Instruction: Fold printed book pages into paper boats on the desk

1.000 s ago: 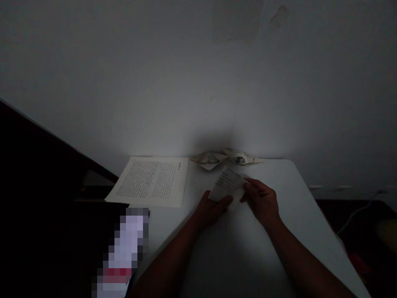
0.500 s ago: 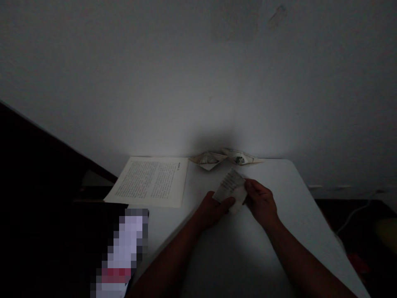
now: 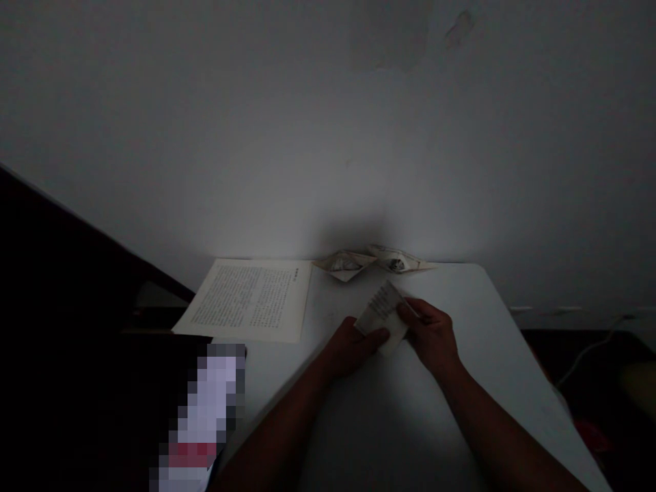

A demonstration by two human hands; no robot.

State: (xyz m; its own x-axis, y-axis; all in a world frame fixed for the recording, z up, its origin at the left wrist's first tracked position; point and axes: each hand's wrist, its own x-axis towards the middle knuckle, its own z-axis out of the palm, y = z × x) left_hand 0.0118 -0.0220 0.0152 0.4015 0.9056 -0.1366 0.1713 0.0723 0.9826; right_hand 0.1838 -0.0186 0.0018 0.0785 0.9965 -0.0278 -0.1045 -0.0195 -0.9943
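Observation:
A small folded piece of printed paper is held above the white table, tilted so that one corner points away from me. My left hand grips its lower left part, thumb on top. On the right edge, my right hand pinches it with the thumb lying over the print. The fingers beneath the paper are hidden. Just beyond my hands sit two folded paper boats, a left boat and a right boat, their ends close together.
Flat printed sheets lie at the table's back left. A pixelated, phone-like object is at the left edge. A pale wall rises right behind the table. To the right, a white cable hangs in the dark.
My right thumb has moved inward, from the paper's edge onto its printed face. The folded paper has shifted very slightly to the right; my left hand stays in place.

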